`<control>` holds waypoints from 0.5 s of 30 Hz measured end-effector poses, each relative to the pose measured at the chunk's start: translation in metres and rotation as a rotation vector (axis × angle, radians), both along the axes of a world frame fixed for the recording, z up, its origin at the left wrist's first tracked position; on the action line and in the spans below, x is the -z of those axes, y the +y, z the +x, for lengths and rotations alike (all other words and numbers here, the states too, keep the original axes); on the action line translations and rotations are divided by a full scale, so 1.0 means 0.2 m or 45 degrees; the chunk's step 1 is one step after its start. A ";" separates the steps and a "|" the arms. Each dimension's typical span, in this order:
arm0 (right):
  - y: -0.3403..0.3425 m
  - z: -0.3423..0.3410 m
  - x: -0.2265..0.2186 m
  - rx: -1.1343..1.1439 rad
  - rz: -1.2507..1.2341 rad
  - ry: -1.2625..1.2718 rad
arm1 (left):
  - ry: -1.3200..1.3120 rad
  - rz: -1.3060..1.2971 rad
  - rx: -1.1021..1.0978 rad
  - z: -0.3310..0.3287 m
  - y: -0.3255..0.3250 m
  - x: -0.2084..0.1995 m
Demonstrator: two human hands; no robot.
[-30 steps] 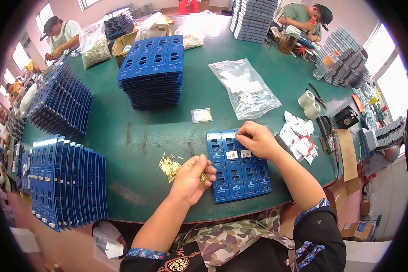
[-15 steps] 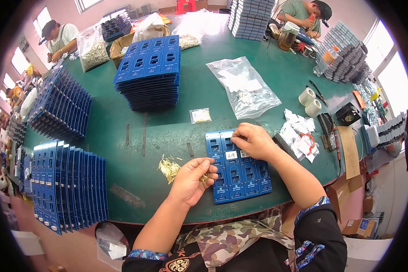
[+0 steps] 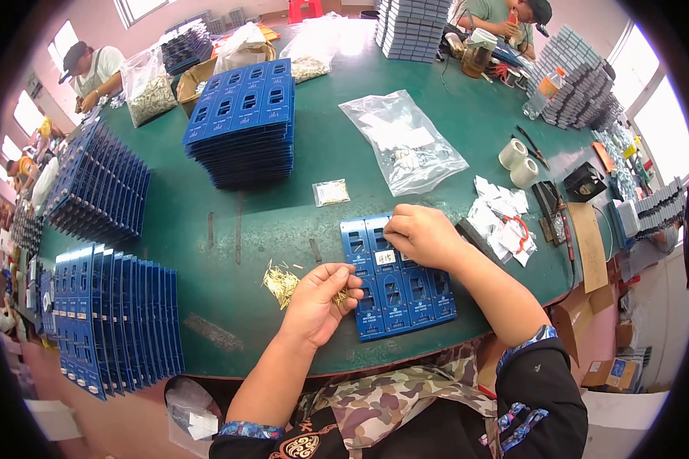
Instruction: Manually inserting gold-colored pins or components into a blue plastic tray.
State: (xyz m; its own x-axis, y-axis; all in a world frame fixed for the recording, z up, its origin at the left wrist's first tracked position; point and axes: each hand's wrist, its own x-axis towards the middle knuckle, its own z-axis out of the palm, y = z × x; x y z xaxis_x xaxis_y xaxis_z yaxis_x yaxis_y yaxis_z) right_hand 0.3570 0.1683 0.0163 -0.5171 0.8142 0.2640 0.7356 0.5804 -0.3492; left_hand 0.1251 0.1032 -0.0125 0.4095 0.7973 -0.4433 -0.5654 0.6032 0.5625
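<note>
Under it all, a green table (image 3: 245,291). On the left, upright panels (image 3: 80,321) in a close row, probably on edge to save room; farther off, a flat-piled stack (image 3: 241,99), likely out of the arms' way. Laid flat by the near edge, right of centre, a blue panel (image 3: 395,315), presumably for a straight-down view. Over its far part, the right hand (image 3: 427,239), narrowed to a pinch, apparently for fine control; impossible to tell about contact or anything between the tips. At the panel's left edge, the left hand (image 3: 319,302), curled around a bunch of golden pins (image 3: 343,296), seemingly as a supply close to the other hand. Just left of that hand, a loose heap of pins (image 3: 279,284), perhaps for easy refilling.

As for looks: an oblong sheet, deep blue, with two rows of dark cut-outs and fine pale print, partly hidden by the right hand. Near its middle, a white label (image 3: 386,258) with dark handwriting. Slimmest of all, the pins: straight, bright gold.
</note>
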 end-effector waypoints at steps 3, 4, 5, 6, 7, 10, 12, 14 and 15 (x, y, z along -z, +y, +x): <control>-0.01 0.05 -0.02 0.044 -0.047 0.041 | 0.002 -0.009 -0.021 0.01 0.01 -0.02; -0.03 0.06 -0.02 0.041 -0.046 0.038 | 0.011 -0.034 -0.024 0.02 0.00 -0.02; -0.05 0.07 -0.02 -0.008 -0.043 0.039 | 0.008 -0.033 -0.027 0.01 0.00 -0.02; -0.07 0.07 -0.02 -0.057 -0.041 0.039 | -0.006 -0.029 -0.027 0.01 0.00 -0.01; -0.09 0.07 -0.03 -0.086 -0.051 -0.014 | -0.018 -0.025 -0.025 0.01 0.01 -0.01; -0.12 0.07 -0.01 -0.095 -0.001 -0.106 | -0.005 -0.025 0.003 0.01 0.00 -0.01; -0.12 0.06 -0.02 -0.083 0.048 -0.128 | -0.010 -0.014 0.005 0.01 0.01 -0.01; -0.13 0.05 -0.03 -0.079 0.094 -0.147 | -0.012 -0.006 -0.001 0.00 0.01 -0.01; -0.14 0.04 -0.04 -0.080 0.092 -0.178 | -0.023 -0.006 -0.004 0.00 0.00 -0.01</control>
